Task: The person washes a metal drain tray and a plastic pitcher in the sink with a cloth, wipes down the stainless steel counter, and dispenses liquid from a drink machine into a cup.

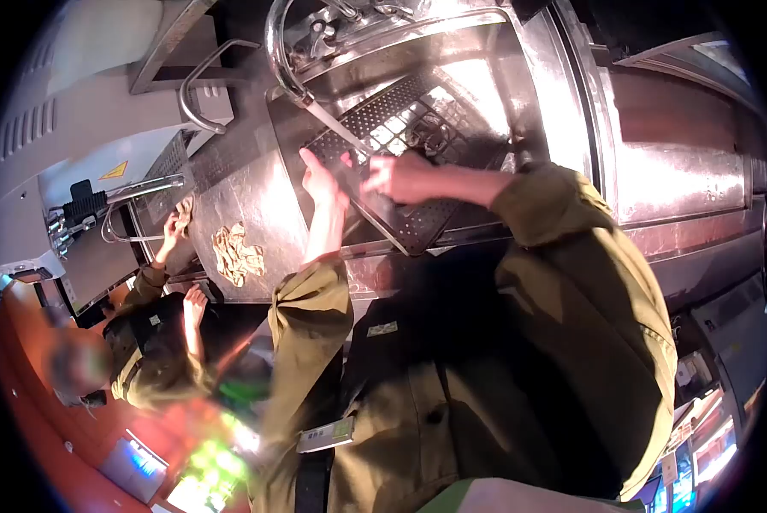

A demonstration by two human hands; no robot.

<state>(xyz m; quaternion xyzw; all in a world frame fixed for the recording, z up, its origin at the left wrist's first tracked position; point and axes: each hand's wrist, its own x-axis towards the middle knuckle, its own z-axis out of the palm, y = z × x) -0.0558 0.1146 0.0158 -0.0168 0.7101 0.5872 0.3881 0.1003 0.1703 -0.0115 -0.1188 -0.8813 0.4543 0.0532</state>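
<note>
My left hand (322,186) is over the near left side of a metal sink (482,53), its fingers stretched and apart, holding nothing that I can see. Beside it, my right hand (398,179) reaches in from the right, smeared by motion, with its finger pose unclear. A thin stream of water (339,128) falls from the curved faucet (275,47) and passes between the two hands, close to the right one. Under them, a black perforated crate (439,221) sits tilted in the sink. Dark, wet-looking matter (428,135) shows on its grid bottom.
A crumpled beige cloth (239,255) lies on the steel counter (259,184) left of the sink. A co-worker's hand (174,229) touches another cloth (184,211) near a grey machine (28,175). Further right is a metal worktop (674,184).
</note>
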